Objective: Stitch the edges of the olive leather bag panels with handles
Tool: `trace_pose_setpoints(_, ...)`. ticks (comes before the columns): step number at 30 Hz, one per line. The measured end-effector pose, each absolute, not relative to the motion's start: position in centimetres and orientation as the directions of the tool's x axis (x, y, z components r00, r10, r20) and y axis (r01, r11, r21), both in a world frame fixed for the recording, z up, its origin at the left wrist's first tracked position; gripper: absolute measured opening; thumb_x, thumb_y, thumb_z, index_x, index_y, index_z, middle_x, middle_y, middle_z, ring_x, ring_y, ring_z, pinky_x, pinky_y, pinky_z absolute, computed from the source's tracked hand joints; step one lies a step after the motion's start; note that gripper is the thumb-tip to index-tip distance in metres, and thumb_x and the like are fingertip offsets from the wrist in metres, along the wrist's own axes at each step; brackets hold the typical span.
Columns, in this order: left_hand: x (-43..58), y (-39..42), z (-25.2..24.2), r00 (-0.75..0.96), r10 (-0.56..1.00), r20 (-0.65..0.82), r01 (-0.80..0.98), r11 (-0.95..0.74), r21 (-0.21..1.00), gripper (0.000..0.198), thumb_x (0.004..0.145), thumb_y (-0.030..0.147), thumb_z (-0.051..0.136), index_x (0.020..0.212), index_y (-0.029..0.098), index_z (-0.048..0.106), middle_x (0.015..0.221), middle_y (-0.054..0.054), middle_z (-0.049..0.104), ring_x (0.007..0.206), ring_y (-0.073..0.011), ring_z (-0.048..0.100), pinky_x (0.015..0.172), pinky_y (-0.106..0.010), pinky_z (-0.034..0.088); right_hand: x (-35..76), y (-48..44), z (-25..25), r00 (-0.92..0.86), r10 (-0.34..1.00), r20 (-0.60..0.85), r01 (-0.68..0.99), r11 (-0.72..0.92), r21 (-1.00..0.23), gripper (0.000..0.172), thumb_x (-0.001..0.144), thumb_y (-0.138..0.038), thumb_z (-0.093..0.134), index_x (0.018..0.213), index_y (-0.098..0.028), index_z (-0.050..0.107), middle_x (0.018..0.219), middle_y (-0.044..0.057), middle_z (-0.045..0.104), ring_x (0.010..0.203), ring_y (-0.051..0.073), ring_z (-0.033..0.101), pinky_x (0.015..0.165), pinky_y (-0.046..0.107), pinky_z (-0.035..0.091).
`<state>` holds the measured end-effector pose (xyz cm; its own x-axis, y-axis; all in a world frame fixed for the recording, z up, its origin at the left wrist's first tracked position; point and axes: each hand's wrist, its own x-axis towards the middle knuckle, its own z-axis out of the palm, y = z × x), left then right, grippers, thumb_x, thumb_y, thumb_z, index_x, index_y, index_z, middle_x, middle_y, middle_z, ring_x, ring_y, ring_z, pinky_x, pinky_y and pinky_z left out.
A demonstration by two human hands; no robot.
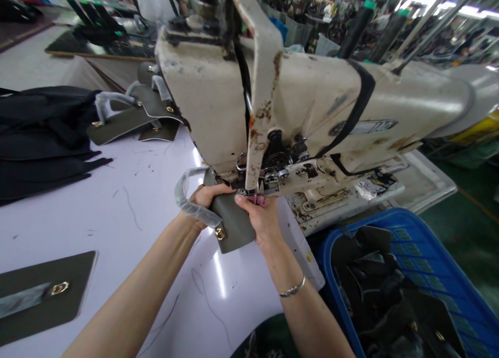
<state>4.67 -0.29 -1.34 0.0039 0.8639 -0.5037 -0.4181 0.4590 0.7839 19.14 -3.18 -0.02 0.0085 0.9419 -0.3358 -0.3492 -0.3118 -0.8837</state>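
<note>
An olive-grey leather bag panel (230, 225) sits under the needle area of a worn cream industrial sewing machine (296, 98). A gold metal buckle (220, 234) is fixed on the panel, and a plastic-wrapped handle (194, 197) loops out to its left. My left hand (209, 195) grips the panel's upper left edge. My right hand (259, 217) holds its right side, with the fingertips close under the presser foot (249, 191). The stitching point is hidden by my fingers and the machine.
The white table (128, 254) runs along the left. On it lie a folded black fabric pile (42, 140), several olive panels with handles (120, 124) and another panel (42, 295). A blue plastic crate (374, 220) of dark pieces stands at the right.
</note>
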Motion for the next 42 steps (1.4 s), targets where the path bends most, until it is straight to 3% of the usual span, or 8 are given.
trace_pose_setpoints(9, 4.8, -0.3, -0.9, -0.021, 0.842, -0.539, -0.420, 0.482, 0.769, 0.037, 0.062, 0.019, 0.083, 0.097, 0.009, 0.076, 0.079, -0.011, 0.077, 0.063, -0.0285, 0.072, 0.058, -0.038, 0.063, 19.0, -3.0, -0.4, -0.001, 0.938, -0.346, -0.389, -0.320, -0.864, 0.022, 0.061, -0.030, 0.086, 0.070, -0.015, 0.073, 0.078, 0.006, 0.075, 0.073, 0.020, 0.067, 0.074, 0.033, 0.054)
trace_pose_setpoints(16, 4.8, -0.4, -1.2, -0.016, 0.831, -0.556, -0.457, 0.489, 0.744, 0.038, 0.057, 0.020, 0.085, 0.093, 0.010, 0.075, 0.077, -0.010, 0.076, 0.057, -0.0252, 0.070, 0.054, -0.035, 0.062, 18.9, -2.9, -0.8, -0.016, 0.953, -0.302, -0.404, -0.283, -0.870, 0.019, 0.063, -0.029, 0.085, 0.071, -0.017, 0.072, 0.092, 0.007, 0.079, 0.086, 0.023, 0.072, 0.081, 0.035, 0.057)
trace_pose_setpoints(21, 4.9, -0.5, -1.3, -0.013, 0.847, -0.531, -0.462, 0.466, 0.754, 0.041, 0.057, 0.021, 0.086, 0.096, 0.011, 0.076, 0.081, -0.012, 0.078, 0.061, -0.0273, 0.073, 0.055, -0.035, 0.063, 19.0, -2.8, -1.1, -0.009, 0.963, -0.270, -0.400, -0.250, -0.882, 0.020, 0.065, -0.028, 0.085, 0.079, -0.017, 0.075, 0.097, 0.007, 0.079, 0.092, 0.023, 0.073, 0.087, 0.036, 0.057)
trace_pose_setpoints(31, 4.8, -0.7, -1.6, -0.046, 0.843, -0.535, -0.445, 0.463, 0.767, 0.039, 0.059, 0.025, 0.086, 0.094, 0.011, 0.076, 0.079, -0.011, 0.077, 0.057, -0.0253, 0.070, 0.053, -0.035, 0.061, 19.1, -2.7, -1.0, -0.022, 0.960, -0.281, -0.407, -0.265, -0.874, 0.025, 0.063, -0.030, 0.087, 0.080, -0.017, 0.074, 0.092, 0.007, 0.078, 0.083, 0.022, 0.070, 0.082, 0.035, 0.056)
trace_pose_setpoints(34, 4.5, -1.0, -1.8, -0.021, 0.858, -0.514, -0.422, 0.458, 0.782, 0.043, 0.062, 0.026, 0.087, 0.101, 0.012, 0.077, 0.083, -0.011, 0.078, 0.062, -0.0265, 0.073, 0.057, -0.036, 0.063, 19.9, -2.9, -1.2, -0.031, 0.963, -0.266, -0.287, -0.264, -0.921, 0.022, 0.067, -0.035, 0.085, 0.075, -0.018, 0.074, 0.077, 0.002, 0.073, 0.071, 0.018, 0.064, 0.069, 0.030, 0.051)
trace_pose_setpoints(38, 5.5, -2.3, -1.5, -0.108, 0.881, -0.460, -0.439, 0.373, 0.818, 0.047, 0.061, 0.023, 0.090, 0.105, 0.015, 0.076, 0.091, -0.007, 0.079, 0.074, -0.0282, 0.075, 0.066, -0.035, 0.064, 22.0, -3.3, -1.0, -0.086, 0.987, -0.137, 0.110, -0.127, -0.986, 0.034, 0.078, -0.043, 0.078, 0.055, -0.018, 0.069, 0.053, -0.002, 0.055, 0.056, 0.013, 0.048, 0.055, 0.025, 0.033)
trace_pose_setpoints(42, 8.7, -3.9, -0.6, -0.357, 0.795, -0.490, -0.519, 0.268, 0.812, 0.034, 0.064, 0.022, 0.086, 0.095, 0.017, 0.074, 0.099, -0.006, 0.077, 0.083, -0.0252, 0.075, 0.073, -0.033, 0.065, 24.4, -2.5, -0.1, -0.210, 0.976, -0.056, 0.188, -0.016, -0.982, 0.021, 0.082, -0.039, 0.075, 0.072, -0.022, 0.081, 0.061, -0.002, 0.064, 0.060, 0.013, 0.051, 0.055, 0.024, 0.031)
